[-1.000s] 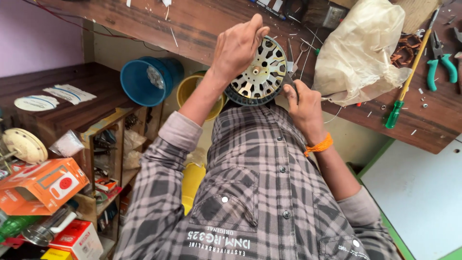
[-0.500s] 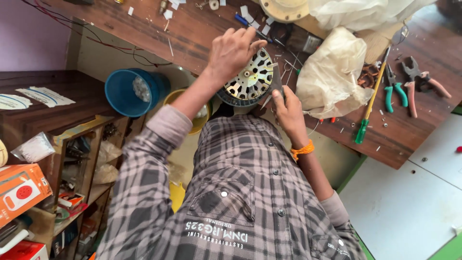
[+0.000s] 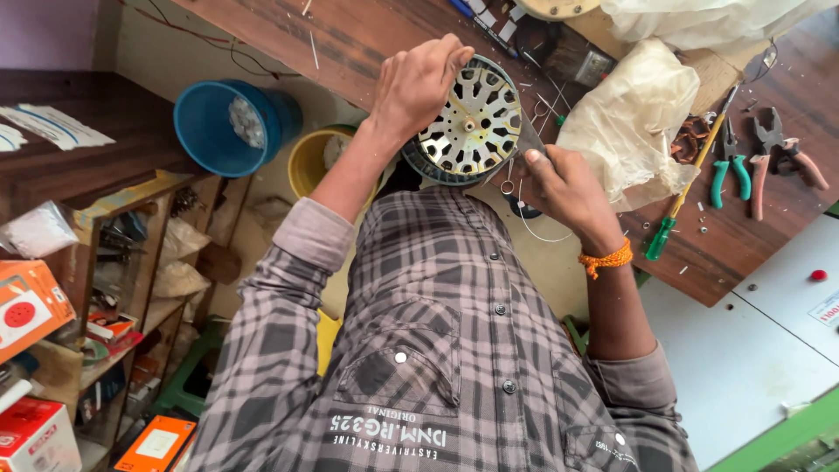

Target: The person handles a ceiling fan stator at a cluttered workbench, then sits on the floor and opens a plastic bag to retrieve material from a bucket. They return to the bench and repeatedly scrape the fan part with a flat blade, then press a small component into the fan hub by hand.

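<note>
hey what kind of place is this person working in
Likely a small electrical repair workshop: a slotted motor core held in both hands, pliers and a screwdriver on the wooden bench, and cluttered parts shelves.

Both arms raised fwd, left hand [image 3: 419,83] fingers curled shut, right hand [image 3: 559,179] clenched, wrist bent.

Orange-and-white cartons [image 3: 31,301] sit on the shelves at left; another orange box [image 3: 156,444] lies lower down.

There are two buckets, one blue [image 3: 234,127] and one yellow [image 3: 322,162], two pairs of pliers [image 3: 730,166] [image 3: 778,157], one screwdriver [image 3: 686,197], and one slotted metal disc [image 3: 472,122].
</note>
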{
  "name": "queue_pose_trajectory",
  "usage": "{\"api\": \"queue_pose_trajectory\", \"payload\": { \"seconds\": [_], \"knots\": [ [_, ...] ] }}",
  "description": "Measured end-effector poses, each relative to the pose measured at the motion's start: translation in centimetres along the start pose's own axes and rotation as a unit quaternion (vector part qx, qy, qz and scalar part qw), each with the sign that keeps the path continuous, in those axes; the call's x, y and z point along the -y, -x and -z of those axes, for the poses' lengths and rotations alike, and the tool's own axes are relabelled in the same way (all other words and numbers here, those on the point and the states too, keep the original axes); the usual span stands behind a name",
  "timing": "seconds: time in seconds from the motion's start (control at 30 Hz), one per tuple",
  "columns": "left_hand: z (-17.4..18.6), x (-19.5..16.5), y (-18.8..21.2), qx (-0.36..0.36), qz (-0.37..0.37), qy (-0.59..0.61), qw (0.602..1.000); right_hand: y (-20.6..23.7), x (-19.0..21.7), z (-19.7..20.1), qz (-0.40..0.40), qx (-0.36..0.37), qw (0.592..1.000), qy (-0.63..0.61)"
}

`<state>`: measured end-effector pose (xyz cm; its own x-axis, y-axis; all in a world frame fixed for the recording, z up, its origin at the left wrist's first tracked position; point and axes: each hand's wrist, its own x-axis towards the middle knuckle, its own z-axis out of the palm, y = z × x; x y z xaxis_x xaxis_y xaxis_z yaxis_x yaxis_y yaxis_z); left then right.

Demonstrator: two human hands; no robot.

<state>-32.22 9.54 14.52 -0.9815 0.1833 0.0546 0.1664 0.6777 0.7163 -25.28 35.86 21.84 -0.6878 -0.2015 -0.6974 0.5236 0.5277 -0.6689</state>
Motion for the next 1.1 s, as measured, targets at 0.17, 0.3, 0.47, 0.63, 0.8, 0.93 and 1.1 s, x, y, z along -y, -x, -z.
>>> {"api": "queue_pose_trajectory", "payload": {
  "seconds": [0.17,0.3,0.47,0.63,0.8,0.93,1.1],
  "knots": [
    [0.4,-0.2,-0.6,0.035,-0.067,0.001,0.997,0.3,0.0,-1.7,0.036,0.005,0.999,0.034],
    [0.7,-0.2,-1.2,0.060,-0.073,0.015,0.995,0.4,-0.8,-2.5,0.063,-0.028,0.997,0.028],
    [0.5,0.2,-1.7,0.076,-0.099,0.034,0.992,0.9,-2.0,-4.5,0.186,-0.172,0.954,0.159],
    [0.5,1.0,-2.3,0.114,-0.101,0.059,0.987,0.6,-2.5,-5.4,0.219,-0.211,0.936,0.177],
    [0.8,0.5,-3.0,0.136,-0.137,0.044,0.980,0.5,-2.7,-5.0,0.241,-0.149,0.955,0.093],
    [0.1,-0.7,-5.2,0.220,-0.268,-0.033,0.937,1.1,-2.6,-3.7,-0.024,0.087,0.958,-0.272],
    [-0.6,-1.8,-5.4,0.232,-0.252,-0.181,0.922,1.6,-2.1,-2.4,-0.077,0.162,0.896,-0.406]
  ]
}}
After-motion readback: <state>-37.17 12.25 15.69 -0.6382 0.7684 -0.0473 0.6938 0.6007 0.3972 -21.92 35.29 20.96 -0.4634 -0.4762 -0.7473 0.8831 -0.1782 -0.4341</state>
